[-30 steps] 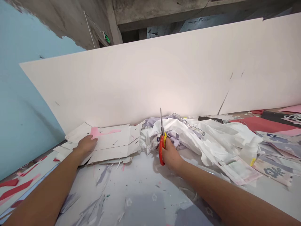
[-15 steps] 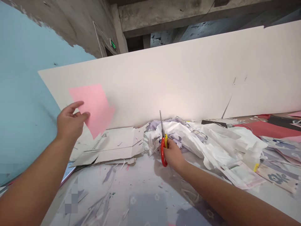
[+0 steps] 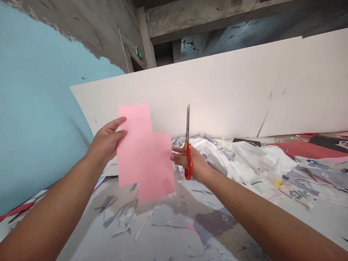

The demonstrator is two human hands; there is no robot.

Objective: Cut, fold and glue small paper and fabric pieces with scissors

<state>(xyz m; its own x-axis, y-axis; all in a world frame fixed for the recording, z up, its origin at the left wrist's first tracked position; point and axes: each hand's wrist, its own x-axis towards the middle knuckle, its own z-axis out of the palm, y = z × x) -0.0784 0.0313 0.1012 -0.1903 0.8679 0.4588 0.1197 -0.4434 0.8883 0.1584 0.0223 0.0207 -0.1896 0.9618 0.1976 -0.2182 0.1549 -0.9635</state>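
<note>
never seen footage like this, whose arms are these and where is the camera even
All these pictures come from one camera worn on a person's head, looking forward and down, so the arms are that person's own. The left hand holds up a stepped piece of pink paper. The right hand grips red-handled scissors, blades pointing up. Below lies a work surface scattered with paper scraps, with crumpled white material further along. A large white board stands behind.

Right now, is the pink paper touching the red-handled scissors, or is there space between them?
Apart. The head view shows a gap between the right edge of the pink paper and the red-handled scissors, with fingers of the right hand in that gap.
</note>
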